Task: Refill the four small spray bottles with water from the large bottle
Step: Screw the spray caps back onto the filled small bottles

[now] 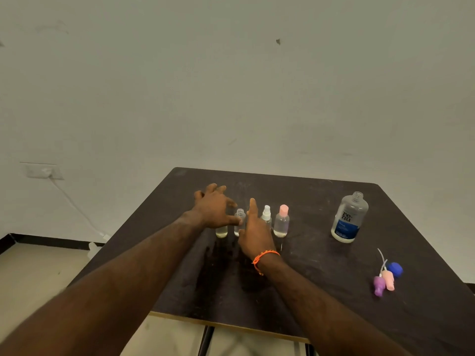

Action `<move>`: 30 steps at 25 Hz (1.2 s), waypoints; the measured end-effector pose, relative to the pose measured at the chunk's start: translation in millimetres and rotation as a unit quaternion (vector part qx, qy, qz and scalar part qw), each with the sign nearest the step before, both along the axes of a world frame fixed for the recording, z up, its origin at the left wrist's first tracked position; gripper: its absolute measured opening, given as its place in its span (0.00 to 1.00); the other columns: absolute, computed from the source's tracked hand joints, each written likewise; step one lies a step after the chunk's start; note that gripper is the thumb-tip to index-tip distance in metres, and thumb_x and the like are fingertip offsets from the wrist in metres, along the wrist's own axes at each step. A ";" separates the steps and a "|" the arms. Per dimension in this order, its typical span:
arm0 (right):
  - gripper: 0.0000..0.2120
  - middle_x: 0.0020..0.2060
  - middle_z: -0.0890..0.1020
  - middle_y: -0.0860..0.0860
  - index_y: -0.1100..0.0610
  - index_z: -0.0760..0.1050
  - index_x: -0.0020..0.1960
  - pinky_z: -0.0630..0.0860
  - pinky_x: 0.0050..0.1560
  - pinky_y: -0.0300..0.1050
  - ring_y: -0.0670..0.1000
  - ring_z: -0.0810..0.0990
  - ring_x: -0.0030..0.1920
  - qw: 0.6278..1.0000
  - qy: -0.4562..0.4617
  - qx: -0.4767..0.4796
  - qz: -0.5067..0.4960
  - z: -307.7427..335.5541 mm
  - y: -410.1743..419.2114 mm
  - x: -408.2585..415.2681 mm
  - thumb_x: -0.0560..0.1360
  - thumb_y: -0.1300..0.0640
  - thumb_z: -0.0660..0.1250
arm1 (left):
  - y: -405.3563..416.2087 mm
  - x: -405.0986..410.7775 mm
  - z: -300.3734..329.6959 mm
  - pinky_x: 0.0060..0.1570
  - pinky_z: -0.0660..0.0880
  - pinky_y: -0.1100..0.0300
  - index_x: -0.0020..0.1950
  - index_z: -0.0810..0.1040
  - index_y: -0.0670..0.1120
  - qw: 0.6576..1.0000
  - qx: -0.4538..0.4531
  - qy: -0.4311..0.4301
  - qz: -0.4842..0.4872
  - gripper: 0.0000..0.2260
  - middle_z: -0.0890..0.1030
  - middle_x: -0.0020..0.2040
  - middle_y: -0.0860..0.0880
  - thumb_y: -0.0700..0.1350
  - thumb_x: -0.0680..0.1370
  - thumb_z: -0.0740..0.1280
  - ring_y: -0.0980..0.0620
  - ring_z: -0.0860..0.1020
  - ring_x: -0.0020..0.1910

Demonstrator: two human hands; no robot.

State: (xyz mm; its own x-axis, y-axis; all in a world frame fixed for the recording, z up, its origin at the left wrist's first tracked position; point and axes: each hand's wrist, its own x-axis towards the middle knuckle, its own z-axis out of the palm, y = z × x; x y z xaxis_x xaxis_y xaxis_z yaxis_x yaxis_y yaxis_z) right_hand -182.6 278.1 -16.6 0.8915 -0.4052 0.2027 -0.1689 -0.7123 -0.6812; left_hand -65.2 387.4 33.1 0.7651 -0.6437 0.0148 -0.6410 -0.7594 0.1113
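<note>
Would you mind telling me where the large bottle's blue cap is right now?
In the head view, the blue cap lies on the table's right side, nearer the person than the uncapped large bottle, beside the loose pink spray top.

Small spray bottles: four, in a row at the middle of the frame.
- one mostly hidden behind the left hand, only its base (221,232) showing;
- one uncapped clear bottle (239,222);
- one bottle with a white sprayer (266,217);
- one bottle with a pink cap (282,222).

Large bottles: one, open-necked bottle with a blue label (349,218), right of centre.

Loose tops: three, lower right of the frame: a purple spray head (378,285), a pink spray head (388,279), a blue cap (395,269).

Tables: one, dark table (321,291).

Hands: two, the left hand (214,209) and the right hand (254,233).

Orange wristbands: one (264,255).

Wall sockets: one (42,171), at the left edge.
</note>
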 end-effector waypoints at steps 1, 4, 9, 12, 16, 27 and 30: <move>0.43 0.58 0.82 0.54 0.56 0.41 0.82 0.74 0.53 0.42 0.55 0.81 0.56 1.000 0.009 -0.004 0.002 -1.1 0.3 1.8 0.77 0.67 0.65 | -4.5 1.5 0.5 0.75 0.51 0.38 0.70 0.79 0.63 1.000 0.016 0.002 -0.009 0.27 0.59 0.84 0.47 0.71 0.74 0.70 0.43 0.49 0.83; 0.47 0.52 0.83 0.53 0.54 0.38 0.81 0.77 0.49 0.44 0.53 0.82 0.48 1.000 0.015 -0.005 -0.001 -4.1 0.1 4.2 0.74 0.68 0.65 | -10.4 3.9 0.3 0.73 0.53 0.39 0.66 0.82 0.62 1.000 0.014 0.008 -0.027 0.21 0.62 0.83 0.50 0.66 0.75 0.71 0.44 0.52 0.83; 0.41 0.56 0.83 0.51 0.48 0.44 0.80 0.81 0.51 0.55 0.54 0.82 0.52 0.999 0.004 -0.040 -0.019 -5.6 0.4 -12.3 0.77 0.62 0.65 | -3.6 -5.2 -0.2 0.71 0.54 0.41 0.59 0.86 0.61 0.998 -0.018 0.030 -0.056 0.17 0.65 0.81 0.53 0.65 0.74 0.74 0.46 0.53 0.82; 0.37 0.60 0.82 0.50 0.44 0.45 0.79 0.80 0.51 0.59 0.57 0.83 0.53 0.998 0.010 -0.065 -0.022 -4.9 1.3 -38.1 0.78 0.56 0.63 | 2.0 -21.4 -3.9 0.73 0.53 0.41 0.58 0.86 0.60 0.995 -0.034 0.047 -0.079 0.18 0.66 0.81 0.55 0.65 0.73 0.75 0.48 0.52 0.82; 0.39 0.62 0.81 0.47 0.44 0.47 0.80 0.79 0.54 0.58 0.57 0.82 0.58 0.995 0.019 -0.099 -0.011 -0.5 -0.7 -79.5 0.78 0.54 0.67 | 12.4 -46.7 -12.7 0.74 0.51 0.42 0.58 0.86 0.60 0.989 -0.057 0.064 -0.121 0.17 0.65 0.81 0.58 0.64 0.73 0.75 0.51 0.51 0.82; 0.41 0.61 0.80 0.45 0.46 0.50 0.80 0.63 0.68 0.54 0.49 0.72 0.67 0.983 0.002 -0.184 0.001 -4.7 -28.1 -146.0 0.76 0.50 0.71 | 7.9 -124.1 -30.7 0.66 0.61 0.55 0.63 0.86 0.52 0.962 -0.186 0.084 -0.184 0.18 0.80 0.66 0.56 0.56 0.75 0.77 0.58 0.70 0.67; 0.41 0.64 0.79 0.46 0.47 0.51 0.80 0.65 0.69 0.56 0.50 0.71 0.68 0.986 0.022 -0.164 0.017 1.3 -35.8 -155.7 0.76 0.52 0.71 | 3.5 -132.1 -33.5 0.60 0.75 0.56 0.55 0.88 0.55 0.952 -0.213 0.109 -0.190 0.13 0.85 0.51 0.61 0.57 0.73 0.78 0.63 0.81 0.51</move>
